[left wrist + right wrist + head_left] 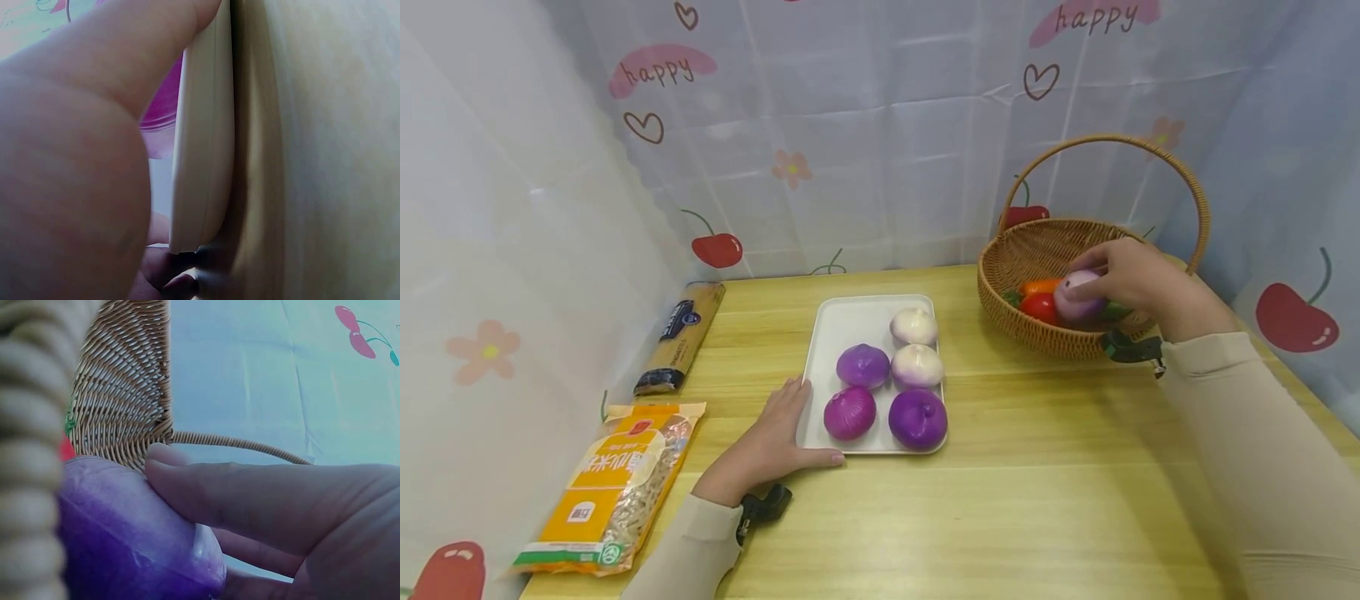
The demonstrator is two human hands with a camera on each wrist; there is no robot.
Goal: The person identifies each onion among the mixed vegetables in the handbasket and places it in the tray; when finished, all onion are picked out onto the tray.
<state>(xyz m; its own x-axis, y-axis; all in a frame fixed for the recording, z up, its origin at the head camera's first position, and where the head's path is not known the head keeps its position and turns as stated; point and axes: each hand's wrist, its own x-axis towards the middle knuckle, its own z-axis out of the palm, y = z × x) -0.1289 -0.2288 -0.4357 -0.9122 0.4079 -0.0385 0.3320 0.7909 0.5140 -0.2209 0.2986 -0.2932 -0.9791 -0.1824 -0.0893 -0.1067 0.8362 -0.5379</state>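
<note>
Steadying the white tray (820,400) at its near-left corner, left hand (771,442) flat, fingers straight. Well off to the right, right hand (1131,275) curled round a pale purple onion (1075,298) inside the wicker basket (1000,287).

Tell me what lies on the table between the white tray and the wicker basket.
Nothing: in the head view, only bare wooden table separates the white tray from the wicker basket.
</note>
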